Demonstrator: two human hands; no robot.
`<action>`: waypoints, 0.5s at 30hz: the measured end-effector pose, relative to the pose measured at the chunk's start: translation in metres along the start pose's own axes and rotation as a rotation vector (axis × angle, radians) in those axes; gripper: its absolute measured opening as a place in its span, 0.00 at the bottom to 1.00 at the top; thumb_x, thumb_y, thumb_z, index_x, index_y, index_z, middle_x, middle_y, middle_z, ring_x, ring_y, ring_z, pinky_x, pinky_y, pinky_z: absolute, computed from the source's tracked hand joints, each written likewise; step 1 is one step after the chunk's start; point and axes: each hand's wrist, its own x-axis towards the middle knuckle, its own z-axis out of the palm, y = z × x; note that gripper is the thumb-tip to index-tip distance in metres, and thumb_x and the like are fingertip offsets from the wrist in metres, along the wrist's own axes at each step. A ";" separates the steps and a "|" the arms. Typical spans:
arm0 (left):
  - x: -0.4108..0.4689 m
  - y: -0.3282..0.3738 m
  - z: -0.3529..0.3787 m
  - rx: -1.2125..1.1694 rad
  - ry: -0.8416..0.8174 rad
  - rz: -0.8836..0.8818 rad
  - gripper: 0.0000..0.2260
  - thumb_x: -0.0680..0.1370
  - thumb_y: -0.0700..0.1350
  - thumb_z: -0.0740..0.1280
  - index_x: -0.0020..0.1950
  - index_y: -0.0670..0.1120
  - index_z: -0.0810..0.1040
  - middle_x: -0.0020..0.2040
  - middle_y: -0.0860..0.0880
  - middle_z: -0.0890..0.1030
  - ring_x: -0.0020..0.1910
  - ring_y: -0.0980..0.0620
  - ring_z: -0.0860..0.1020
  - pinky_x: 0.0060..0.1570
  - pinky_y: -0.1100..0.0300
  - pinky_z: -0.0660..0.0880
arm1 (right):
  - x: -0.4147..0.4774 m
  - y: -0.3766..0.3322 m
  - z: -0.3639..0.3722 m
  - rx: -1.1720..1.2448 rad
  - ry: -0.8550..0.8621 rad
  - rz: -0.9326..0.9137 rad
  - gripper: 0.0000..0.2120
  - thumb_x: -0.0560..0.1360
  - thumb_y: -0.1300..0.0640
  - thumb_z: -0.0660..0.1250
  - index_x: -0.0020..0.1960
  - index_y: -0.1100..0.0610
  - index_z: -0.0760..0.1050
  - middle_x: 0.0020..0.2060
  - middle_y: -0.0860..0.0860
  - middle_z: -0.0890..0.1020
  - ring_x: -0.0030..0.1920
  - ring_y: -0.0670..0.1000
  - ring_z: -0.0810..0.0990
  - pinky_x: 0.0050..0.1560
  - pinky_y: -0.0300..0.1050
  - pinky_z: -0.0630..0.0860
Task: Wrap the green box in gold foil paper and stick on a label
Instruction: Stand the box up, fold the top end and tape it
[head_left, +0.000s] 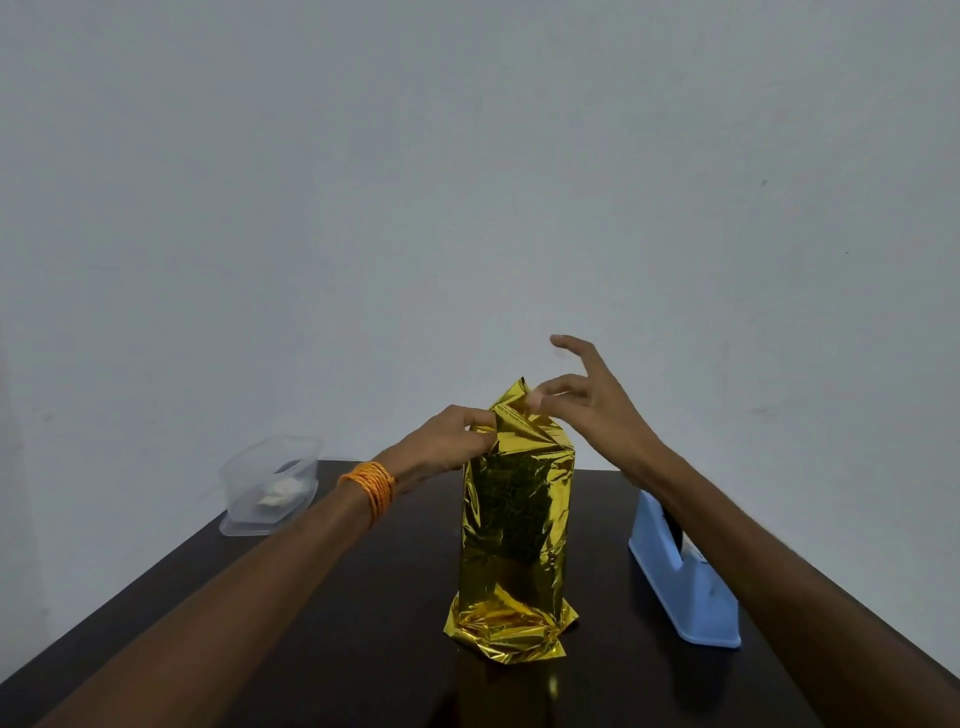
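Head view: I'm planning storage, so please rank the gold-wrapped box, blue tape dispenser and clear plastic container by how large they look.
1. Gold-wrapped box, clearly largest.
2. Blue tape dispenser, partly hidden by the right forearm.
3. Clear plastic container; it sits farther from the camera, so places two and three are unsure.

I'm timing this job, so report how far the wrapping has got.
Done: gold foil covers the sides of the upright box, its bottom end roughly folded on the table. In hand: left hand and right hand pinch the loose top flaps, not yet closed. Left: fold and fasten the top, perhaps using the blue tape dispenser, tidy the bottom, then stick a label; none shows.
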 end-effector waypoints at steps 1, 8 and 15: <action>0.000 0.001 0.000 0.007 -0.007 -0.003 0.09 0.80 0.45 0.63 0.54 0.46 0.82 0.58 0.40 0.80 0.58 0.43 0.77 0.59 0.47 0.75 | -0.007 -0.005 0.001 0.008 -0.066 -0.027 0.34 0.76 0.53 0.73 0.75 0.43 0.60 0.48 0.49 0.86 0.53 0.47 0.84 0.62 0.46 0.74; -0.007 0.015 0.000 -0.019 -0.050 -0.026 0.12 0.80 0.54 0.65 0.61 0.56 0.81 0.66 0.51 0.75 0.61 0.50 0.73 0.58 0.47 0.74 | -0.040 -0.005 0.006 -0.171 -0.067 -0.236 0.36 0.73 0.59 0.76 0.75 0.46 0.63 0.45 0.42 0.86 0.57 0.40 0.81 0.72 0.48 0.63; -0.005 0.017 0.002 -0.016 -0.040 -0.036 0.17 0.75 0.59 0.71 0.63 0.58 0.80 0.72 0.52 0.70 0.68 0.49 0.69 0.61 0.45 0.73 | -0.056 0.014 0.011 -0.211 -0.032 -0.321 0.32 0.74 0.62 0.74 0.73 0.49 0.67 0.47 0.40 0.86 0.56 0.42 0.82 0.69 0.48 0.71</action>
